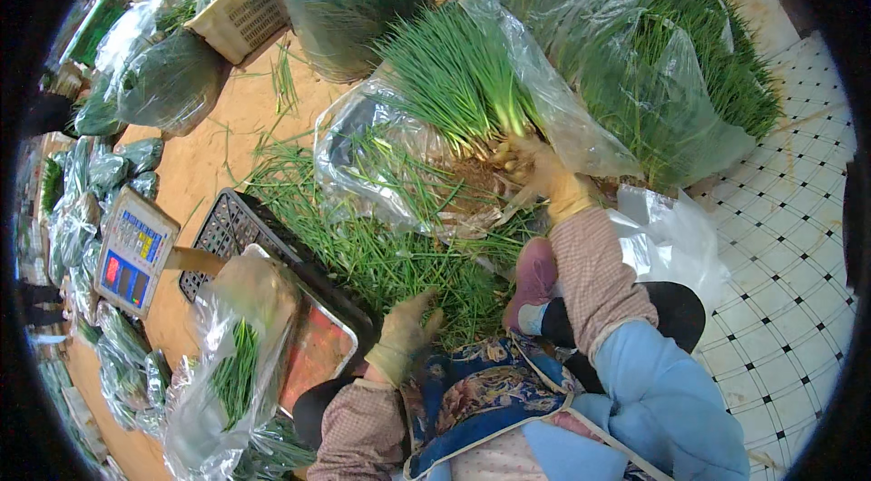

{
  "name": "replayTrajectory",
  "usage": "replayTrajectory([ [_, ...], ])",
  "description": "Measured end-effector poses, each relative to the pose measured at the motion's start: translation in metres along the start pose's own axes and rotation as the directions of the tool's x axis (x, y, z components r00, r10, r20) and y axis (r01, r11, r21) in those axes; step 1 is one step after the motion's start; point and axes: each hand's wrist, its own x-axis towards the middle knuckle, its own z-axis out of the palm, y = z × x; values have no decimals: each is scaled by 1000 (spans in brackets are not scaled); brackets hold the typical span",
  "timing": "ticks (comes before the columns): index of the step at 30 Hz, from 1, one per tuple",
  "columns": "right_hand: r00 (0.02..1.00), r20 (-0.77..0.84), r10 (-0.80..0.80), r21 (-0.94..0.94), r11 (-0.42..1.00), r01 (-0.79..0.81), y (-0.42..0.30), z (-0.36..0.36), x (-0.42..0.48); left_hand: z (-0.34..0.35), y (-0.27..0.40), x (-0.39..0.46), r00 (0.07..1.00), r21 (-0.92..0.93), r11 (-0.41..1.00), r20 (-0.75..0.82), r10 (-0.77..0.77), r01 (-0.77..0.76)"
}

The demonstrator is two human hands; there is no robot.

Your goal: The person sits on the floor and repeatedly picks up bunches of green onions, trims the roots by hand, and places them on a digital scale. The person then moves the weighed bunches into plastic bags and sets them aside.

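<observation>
My right hand (pixel 563 185), in a pale yellow glove, is at the root end of a thick bunch of thin spring onions (pixel 469 79). Its fingers are blurred, and their grip on the roots cannot be made out. The bunch lies with its green tops pointing up and left, in an opened clear plastic bag (pixel 347 141). My left hand (pixel 401 338), gloved likewise, is held low with fingers apart and nothing in them. Under and beyond it spreads a heap of loose green leaves (pixel 422 277). The heap reaches the bag's near edge.
A digital scale's display (pixel 136 253) rises left of a black plastic crate (pixel 238 229). Bagged onions (pixel 235 372) lie by a red-bottomed tray (pixel 318 341). Large filled bags (pixel 653 86) stand at the back right, a cream basket (pixel 241 15) at the back left. White plastic (pixel 670 243) lies on the tiles.
</observation>
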Motion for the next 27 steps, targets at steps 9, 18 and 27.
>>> replayTrajectory([
  [9,843,535,61,285,926,-247,120,116,-89,-25,31,-10,997,-957,289,-48,-55,-30],
  [18,932,283,228,-845,519,130,149,144,-147,-7,33,-54,953,-975,218,-100,-287,-37],
  [27,913,278,-300,-829,406,386,144,178,-175,32,19,-91,989,-987,-73,-136,-52,-140],
])
